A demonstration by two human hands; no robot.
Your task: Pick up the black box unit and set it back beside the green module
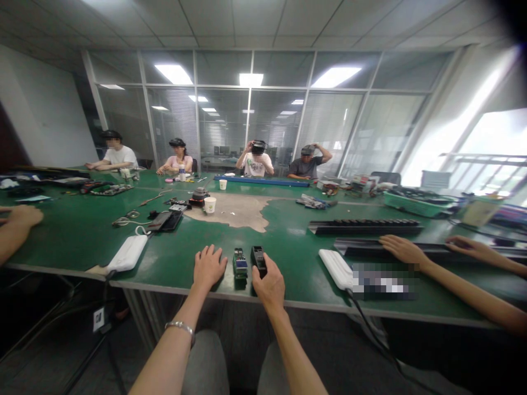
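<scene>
Left hand (209,267) lies flat and released beside the green module (240,263); right hand (269,284) grasps the black block (258,257) beside it, the two still separate.

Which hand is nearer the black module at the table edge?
Right. The right hand closes its fingers on the near end of the black module; the left hand lies flat on the table, left of the green module between them.
</scene>
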